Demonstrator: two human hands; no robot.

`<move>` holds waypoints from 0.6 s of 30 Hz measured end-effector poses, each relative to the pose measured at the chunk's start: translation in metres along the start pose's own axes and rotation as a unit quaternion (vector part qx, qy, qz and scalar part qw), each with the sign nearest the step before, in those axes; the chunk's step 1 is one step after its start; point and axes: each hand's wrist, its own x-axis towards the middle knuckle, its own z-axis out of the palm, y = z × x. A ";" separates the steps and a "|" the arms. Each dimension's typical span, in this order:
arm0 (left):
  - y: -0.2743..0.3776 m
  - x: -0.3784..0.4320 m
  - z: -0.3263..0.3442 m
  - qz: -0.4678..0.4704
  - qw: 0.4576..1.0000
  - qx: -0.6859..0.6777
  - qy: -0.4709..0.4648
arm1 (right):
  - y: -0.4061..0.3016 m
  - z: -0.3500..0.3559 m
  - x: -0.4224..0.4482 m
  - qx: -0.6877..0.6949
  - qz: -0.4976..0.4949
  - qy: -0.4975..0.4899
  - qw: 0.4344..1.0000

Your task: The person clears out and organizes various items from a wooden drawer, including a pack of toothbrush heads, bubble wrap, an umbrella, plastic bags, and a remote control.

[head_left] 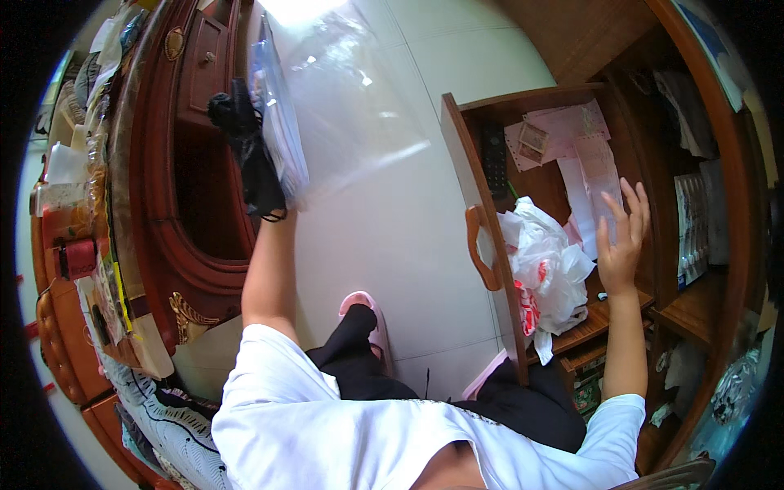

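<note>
My left hand [280, 220] is held out at the left, mostly hidden behind a black bundle with thin cords [254, 156], which it grips. Against the bundle hang clear plastic sleeves [285, 131], and a large transparent plastic sheet [361, 98] spreads from them over the floor. What the bundle is made of is hard to tell. On the right, my right hand [623, 245] hovers over a pulled-out wooden drawer [481, 184], fingers apart and holding nothing. Inside the drawer lie crumpled white plastic bags [545, 257], pink and white papers [597, 165], a banknote [533, 142] and a black remote control [493, 159].
A dark red wooden cabinet [211, 251] stands along the left, its top crowded with packets and a white cup [66, 164]. At the right, open cabinet shelves [692, 312] hold a blister pack [692, 226]. Pale floor tiles [392, 245] run between; the drawer juts out over them.
</note>
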 end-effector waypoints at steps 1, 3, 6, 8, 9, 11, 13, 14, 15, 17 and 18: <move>-0.004 -0.003 0.000 -0.015 1.000 -0.007 -0.002 | -0.012 0.001 0.008 0.070 -0.009 -0.011 0.997; -0.012 -0.005 0.002 -0.048 0.999 -0.014 -0.007 | -0.036 0.007 0.027 0.203 -0.026 -0.036 0.978; -0.028 -0.004 0.002 -0.099 0.994 -0.028 -0.021 | -0.075 0.022 0.057 0.494 0.053 -0.149 0.855; -0.036 -0.003 0.000 -0.126 0.991 -0.035 -0.027 | -0.105 0.033 0.068 0.683 0.124 -0.227 0.683; -0.041 0.000 0.002 -0.141 0.989 -0.038 -0.034 | -0.116 0.036 0.071 0.738 0.143 -0.257 0.608; -0.047 0.005 0.005 -0.166 0.984 -0.038 -0.047 | -0.131 0.049 0.073 0.733 0.130 -0.247 0.621; -0.047 0.006 0.004 -0.189 0.980 -0.030 -0.054 | -0.147 0.051 0.078 0.670 0.171 -0.213 0.691; -0.047 0.006 0.001 -0.200 0.978 -0.025 -0.056 | -0.149 0.055 0.077 0.676 0.254 -0.242 0.648; -0.043 0.006 -0.003 -0.214 0.975 -0.011 -0.056 | -0.150 0.062 0.074 0.674 0.295 -0.254 0.628; -0.033 0.007 -0.020 -0.244 0.967 0.040 -0.053 | -0.152 0.078 0.071 0.662 0.336 -0.262 0.616; -0.027 0.005 -0.034 -0.262 0.961 0.071 -0.042 | -0.154 0.088 0.069 0.655 0.338 -0.261 0.623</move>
